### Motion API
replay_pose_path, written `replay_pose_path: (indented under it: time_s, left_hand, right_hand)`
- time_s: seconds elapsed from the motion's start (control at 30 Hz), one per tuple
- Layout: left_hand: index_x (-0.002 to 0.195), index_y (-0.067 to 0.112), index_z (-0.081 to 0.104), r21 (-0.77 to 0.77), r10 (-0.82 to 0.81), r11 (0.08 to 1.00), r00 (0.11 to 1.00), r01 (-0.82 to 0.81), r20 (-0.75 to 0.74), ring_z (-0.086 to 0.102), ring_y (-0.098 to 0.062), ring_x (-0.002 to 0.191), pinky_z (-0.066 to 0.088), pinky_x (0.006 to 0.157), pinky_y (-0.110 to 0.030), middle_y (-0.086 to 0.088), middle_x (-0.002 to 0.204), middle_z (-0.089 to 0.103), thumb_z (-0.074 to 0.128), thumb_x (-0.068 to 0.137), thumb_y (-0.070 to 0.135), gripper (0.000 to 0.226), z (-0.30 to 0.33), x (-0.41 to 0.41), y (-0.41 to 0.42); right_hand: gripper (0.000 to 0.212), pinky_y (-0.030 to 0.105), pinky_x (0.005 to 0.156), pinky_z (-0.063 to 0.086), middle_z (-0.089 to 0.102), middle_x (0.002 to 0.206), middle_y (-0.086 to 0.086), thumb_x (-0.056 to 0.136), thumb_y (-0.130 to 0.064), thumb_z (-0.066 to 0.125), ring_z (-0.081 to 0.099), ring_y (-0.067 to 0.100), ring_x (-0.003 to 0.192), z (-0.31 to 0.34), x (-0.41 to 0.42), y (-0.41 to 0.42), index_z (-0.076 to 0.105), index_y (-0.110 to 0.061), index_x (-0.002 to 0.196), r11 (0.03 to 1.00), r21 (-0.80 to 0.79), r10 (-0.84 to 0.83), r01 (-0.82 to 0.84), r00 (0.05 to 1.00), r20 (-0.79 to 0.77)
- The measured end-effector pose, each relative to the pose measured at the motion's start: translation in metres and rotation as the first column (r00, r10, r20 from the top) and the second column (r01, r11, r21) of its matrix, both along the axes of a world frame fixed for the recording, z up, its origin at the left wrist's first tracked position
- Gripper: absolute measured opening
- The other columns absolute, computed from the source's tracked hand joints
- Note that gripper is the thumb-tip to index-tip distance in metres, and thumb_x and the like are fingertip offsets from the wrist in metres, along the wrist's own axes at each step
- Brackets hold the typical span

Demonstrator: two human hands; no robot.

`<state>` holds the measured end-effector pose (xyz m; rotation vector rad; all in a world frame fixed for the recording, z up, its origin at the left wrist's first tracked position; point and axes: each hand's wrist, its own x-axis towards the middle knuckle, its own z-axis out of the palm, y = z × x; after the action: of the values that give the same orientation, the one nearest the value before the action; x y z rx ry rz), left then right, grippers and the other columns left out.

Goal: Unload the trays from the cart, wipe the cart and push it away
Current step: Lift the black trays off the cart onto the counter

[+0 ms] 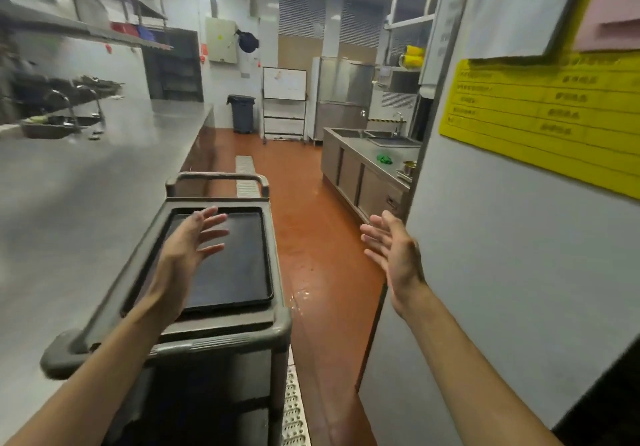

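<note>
The long stainless-steel counter runs from your nine o'clock up toward eleven. At three o'clock stands a pale grey wall panel bearing a yellow lined notice sheet. Straight ahead at six to twelve o'clock sits the grey plastic service cart, its side just beside the counter, its far handle at twelve. On its top shelf lies a flat black rectangular tray. Your left hand is spread, fingers loose, above the tray's near-left part and grasping nothing; I cannot tell whether it touches the tray. Your right hand, at two o'clock over the orange floor, is likewise spread and empty.
</note>
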<state>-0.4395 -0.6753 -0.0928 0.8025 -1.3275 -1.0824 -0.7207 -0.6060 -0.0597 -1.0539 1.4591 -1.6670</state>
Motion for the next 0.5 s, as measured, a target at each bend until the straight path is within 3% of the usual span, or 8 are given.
replay_pose_path:
  time_s: [0.2,0.33,0.5]
  left_hand:
    - [0.130,0.019,0.053,0.025,0.180,0.983,0.984,-0.180,0.004,0.059,-0.024,0.116,0.044,0.100,-0.046,-0.006,0.130,0.061,0.036,0.089,0.053,0.056,0.005,-0.012,-0.065]
    - [0.134,0.011,0.050,0.014,0.287,0.958,0.957,-0.287,-0.031,0.057,-0.030,0.117,0.042,0.102,-0.051,-0.011,0.129,0.061,0.038,0.091,0.051,0.060,-0.001,-0.012,-0.121]
    - [0.134,0.009,0.050,0.033,0.314,0.949,0.947,-0.312,-0.073,0.058,-0.029,0.117,0.044,0.102,-0.048,-0.012,0.129,0.060,0.043,0.089,0.057,0.065,-0.017,-0.025,-0.195]
  right_hand:
    - [0.046,0.046,0.104,0.045,0.062,0.129,0.010,0.101,-0.044,0.038,0.058,0.025,0.117,0.007,-0.035,-0.119,0.057,-0.013,0.128,0.992,0.022,0.122,-0.122,0.993,0.008]
    - [0.042,0.035,0.092,0.048,0.065,0.121,0.006,0.101,-0.044,0.038,0.061,0.021,0.111,0.001,-0.038,-0.200,0.059,-0.015,0.122,0.972,0.025,0.233,-0.233,0.972,0.016]
    - [0.042,0.035,0.092,0.048,0.067,0.113,0.002,0.100,-0.046,0.039,0.062,0.017,0.107,0.000,-0.040,-0.291,0.061,-0.015,0.119,0.954,0.042,0.297,-0.298,0.955,0.020]
